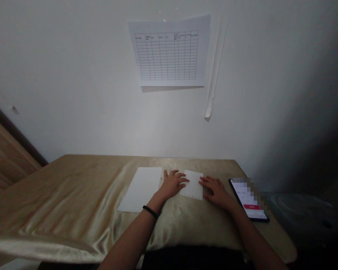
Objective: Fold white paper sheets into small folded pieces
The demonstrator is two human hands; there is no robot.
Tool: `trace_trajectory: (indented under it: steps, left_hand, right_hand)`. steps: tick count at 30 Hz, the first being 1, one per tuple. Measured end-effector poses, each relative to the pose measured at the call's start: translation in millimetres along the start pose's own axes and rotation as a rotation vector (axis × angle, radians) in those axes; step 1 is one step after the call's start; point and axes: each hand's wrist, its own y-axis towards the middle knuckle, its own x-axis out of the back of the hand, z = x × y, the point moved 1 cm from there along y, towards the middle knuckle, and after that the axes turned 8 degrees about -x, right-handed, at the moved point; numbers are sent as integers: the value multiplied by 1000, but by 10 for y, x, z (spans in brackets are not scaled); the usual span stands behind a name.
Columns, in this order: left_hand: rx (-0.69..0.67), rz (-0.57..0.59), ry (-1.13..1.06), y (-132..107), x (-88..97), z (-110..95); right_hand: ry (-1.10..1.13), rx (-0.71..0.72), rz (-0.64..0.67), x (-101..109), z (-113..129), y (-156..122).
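Note:
A small white sheet (192,183) with a row of punched holes along its near edge lies flat on the cloth-covered table. My left hand (173,183) rests at its left side, fingers spread, with fingertips touching or just over that edge. On the opposite side, my right hand (216,190) has its fingers stretched out, their tips at the sheet's right edge. Left of my left hand lies a larger white sheet (141,189), also flat. Neither hand is gripping anything. A black band (150,211) circles my left wrist.
A phone (250,204) with a lit screen lies near the table's right edge. The shiny gold tablecloth (81,202) is wrinkled on the left. A printed table sheet (169,56) hangs on the wall behind. Wooden furniture (8,150) stands at far left.

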Motion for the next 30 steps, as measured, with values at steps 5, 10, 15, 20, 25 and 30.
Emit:
trace_trajectory:
  steps: [5,10,15,20,25,30]
  left_hand:
    - [60,-45,7,24,-9,-14]
    - [63,-38,17,12,-51,-22]
    - [37,-13,31,-14,-98,-50]
    - [40,4,48,-9,-101,-72]
    - [44,-9,50,-8,-118,-61]
    - [42,-2,36,-6,-119,-45]
  right_hand:
    - [31,23,-159,-41,15,7]
    - [49,60,-267,-74,65,3]
    - [66,94,-373,-132,37,55]
    - [125,150,-412,-169,53,80]
    - [165,239,-340,-220,109,67]
    - [145,138,-358,-208,83,85]
